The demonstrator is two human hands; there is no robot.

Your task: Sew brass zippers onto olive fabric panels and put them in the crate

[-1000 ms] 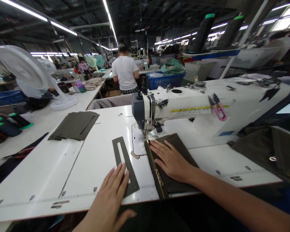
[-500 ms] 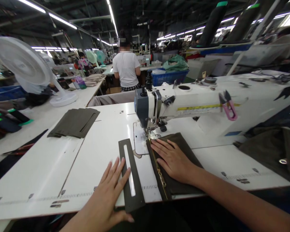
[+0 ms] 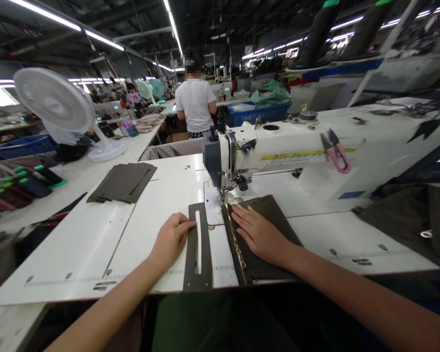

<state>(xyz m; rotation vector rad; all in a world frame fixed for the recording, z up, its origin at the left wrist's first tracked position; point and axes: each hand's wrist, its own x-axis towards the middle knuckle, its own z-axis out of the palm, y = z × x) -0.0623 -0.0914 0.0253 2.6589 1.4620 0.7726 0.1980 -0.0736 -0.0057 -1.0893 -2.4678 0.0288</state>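
Observation:
A dark strip with a long slot (image 3: 204, 249) lies on the white table, left of the sewing machine's needle area. My left hand (image 3: 171, 238) is closed, its thumb and finger pinching the strip's left edge near the slot. Flat on the dark fabric piece (image 3: 275, 215), my right hand (image 3: 260, 233) rests with fingers spread just right of the gold zipper (image 3: 238, 249). The zipper's upper end reaches the presser foot of the sewing machine (image 3: 212, 154). A stack of dark cut pieces (image 3: 122, 183) lies farther left on the table.
Pink-handled snips (image 3: 339, 156) hang on the machine arm. A white fan (image 3: 55, 100) and thread spools (image 3: 33, 181) stand on the left table. Dark fabric with a metal eyelet (image 3: 399, 210) lies at the right. A person in a white shirt (image 3: 195, 105) stands beyond the machine.
My left hand has moved up and closed from spread fingers to a pinch on the slotted strip, which now lies straighter. My right hand stays on the fabric. The view has shifted slightly.

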